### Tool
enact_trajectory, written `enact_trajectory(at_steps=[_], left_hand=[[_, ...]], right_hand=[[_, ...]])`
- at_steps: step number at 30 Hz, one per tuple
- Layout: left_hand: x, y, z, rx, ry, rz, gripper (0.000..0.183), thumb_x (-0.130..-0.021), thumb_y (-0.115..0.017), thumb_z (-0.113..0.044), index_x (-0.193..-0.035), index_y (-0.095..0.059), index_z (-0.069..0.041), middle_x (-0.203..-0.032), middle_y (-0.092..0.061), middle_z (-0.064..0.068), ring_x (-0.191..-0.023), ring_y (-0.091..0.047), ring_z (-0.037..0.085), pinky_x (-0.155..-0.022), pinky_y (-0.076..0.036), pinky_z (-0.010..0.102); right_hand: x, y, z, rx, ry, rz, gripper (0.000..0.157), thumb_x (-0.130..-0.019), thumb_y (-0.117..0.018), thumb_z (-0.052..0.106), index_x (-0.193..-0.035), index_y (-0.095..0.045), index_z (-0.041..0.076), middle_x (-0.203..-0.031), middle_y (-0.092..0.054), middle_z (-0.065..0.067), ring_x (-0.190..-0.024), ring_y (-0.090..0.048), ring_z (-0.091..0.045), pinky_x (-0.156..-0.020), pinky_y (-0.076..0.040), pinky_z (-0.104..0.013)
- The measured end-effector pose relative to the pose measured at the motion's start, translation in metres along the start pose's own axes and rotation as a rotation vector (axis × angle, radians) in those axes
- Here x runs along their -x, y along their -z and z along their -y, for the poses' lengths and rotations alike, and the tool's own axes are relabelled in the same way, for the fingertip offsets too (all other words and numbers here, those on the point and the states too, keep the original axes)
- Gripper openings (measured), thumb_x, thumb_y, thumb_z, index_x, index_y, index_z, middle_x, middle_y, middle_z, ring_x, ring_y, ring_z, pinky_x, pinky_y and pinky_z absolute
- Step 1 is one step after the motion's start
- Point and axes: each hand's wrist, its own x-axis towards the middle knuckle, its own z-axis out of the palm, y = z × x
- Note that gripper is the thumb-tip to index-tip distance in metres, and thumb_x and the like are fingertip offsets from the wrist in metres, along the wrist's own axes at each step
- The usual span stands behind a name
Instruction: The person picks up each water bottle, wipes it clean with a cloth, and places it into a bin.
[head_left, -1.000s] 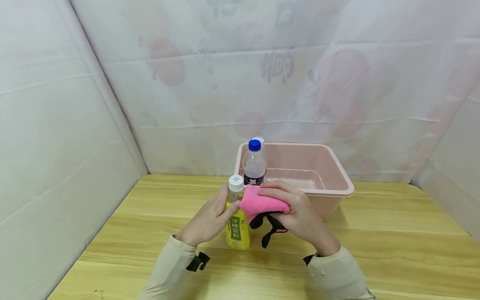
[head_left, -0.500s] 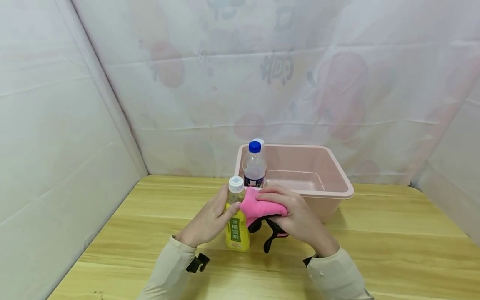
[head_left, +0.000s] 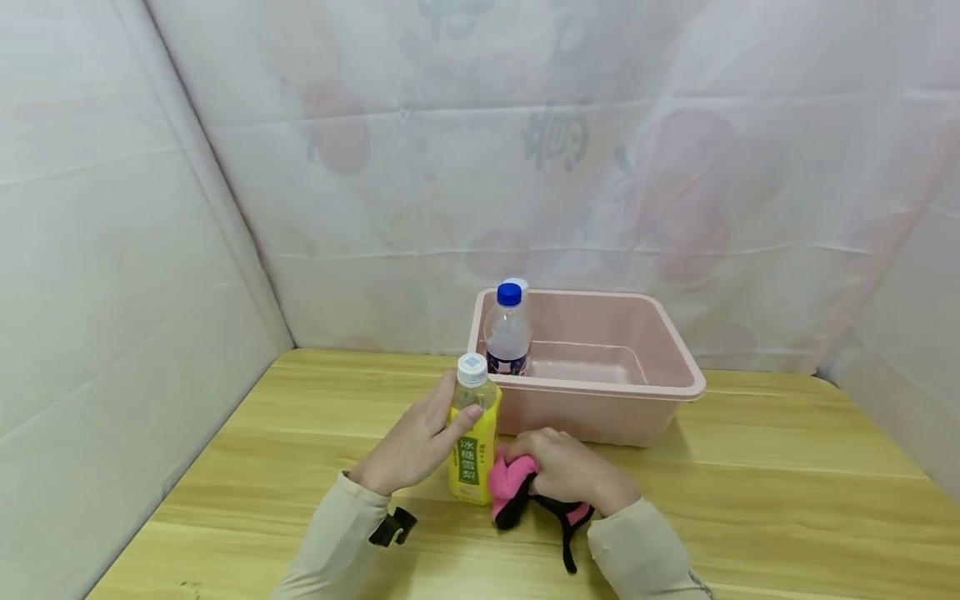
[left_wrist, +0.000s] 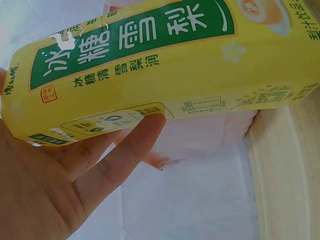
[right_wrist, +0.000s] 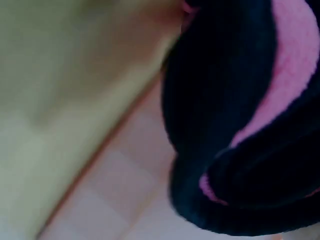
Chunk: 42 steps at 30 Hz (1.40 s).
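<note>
A drink bottle point(head_left: 472, 454) with a yellow label and white cap stands upright on the table. My left hand point(head_left: 408, 446) grips it from the left, thumb across its front. In the left wrist view, the fingers lie along the bottle's point(left_wrist: 150, 65) yellow and green label. My right hand point(head_left: 570, 468) holds a bunched pink cloth point(head_left: 512, 477) with black edging against the bottle's lower right side. Dark folds and a pink strip of the cloth point(right_wrist: 225, 100) fill much of the right wrist view, where the fingers are hidden.
Behind the hands sits a pink plastic basin point(head_left: 592, 387) on the wooden table point(head_left: 787, 483). A blue-capped bottle point(head_left: 507, 333) stands inside at its left end, with a white cap point(head_left: 517, 283) behind it. Pale curtains point(head_left: 420, 192) enclose the back and sides.
My right hand has moved down with the cloth, from the bottle's upper right side to near its base. The left hand and the bottle have barely moved.
</note>
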Motion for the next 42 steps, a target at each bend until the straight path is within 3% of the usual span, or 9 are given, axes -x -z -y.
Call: enact_trajectory(at_steps=[11, 20, 27, 35, 42], left_hand=[[-0.002, -0.002, -0.002, 0.000, -0.002, 0.003, 0.054, -0.110, -0.043, -0.033, -0.152, -0.029, -0.002, -0.141, -0.053, 0.018, -0.126, -0.056, 0.033, -0.104, -0.048, 0.053], [-0.001, -0.004, -0.005, 0.001, -0.004, 0.003, 0.054, -0.110, -0.043, -0.033, -0.152, -0.029, -0.002, -0.139, -0.054, 0.017, -0.124, -0.057, 0.031, -0.103, -0.049, 0.052], [-0.002, -0.007, -0.005, 0.010, -0.015, 0.016, 0.056, -0.110, -0.042, -0.034, -0.154, -0.026, -0.002, -0.140, -0.054, 0.018, -0.125, -0.057, 0.032, -0.102, -0.050, 0.052], [-0.004, -0.006, -0.005, -0.005, -0.023, 0.002, 0.054, -0.110, -0.042, -0.033, -0.153, -0.029, -0.002, -0.141, -0.053, 0.019, -0.128, -0.054, 0.035, -0.104, -0.047, 0.055], [-0.007, -0.003, -0.004, -0.015, -0.017, 0.008, 0.057, -0.110, -0.042, -0.034, -0.155, -0.025, -0.002, -0.146, -0.050, 0.019, -0.131, -0.052, 0.035, -0.106, -0.045, 0.055]], right_hand=[[0.004, 0.000, -0.002, -0.018, -0.018, 0.033, 0.036, -0.070, -0.072, -0.010, -0.097, -0.078, 0.011, -0.099, -0.073, 0.000, -0.092, -0.066, -0.017, -0.082, -0.057, -0.038], [0.007, 0.008, -0.003, 0.005, 0.054, 0.000, 0.033, -0.072, -0.074, -0.007, -0.096, -0.078, 0.016, -0.092, -0.067, 0.010, -0.085, -0.061, -0.008, -0.078, -0.055, -0.033], [0.015, 0.028, 0.000, -0.088, 0.187, -0.223, 0.037, -0.074, -0.075, -0.010, -0.106, -0.077, 0.009, -0.108, -0.072, -0.001, -0.102, -0.068, -0.023, -0.091, -0.057, -0.040], [0.016, 0.041, 0.011, -0.199, 0.275, -0.560, 0.053, -0.069, -0.077, -0.021, -0.116, -0.073, 0.003, -0.119, -0.070, -0.015, -0.113, -0.065, -0.033, -0.101, -0.049, -0.024], [0.013, 0.043, 0.016, -0.165, 0.265, -0.587, 0.055, -0.068, -0.076, -0.023, -0.117, -0.073, 0.004, -0.121, -0.069, -0.013, -0.112, -0.065, -0.034, -0.101, -0.047, -0.020]])
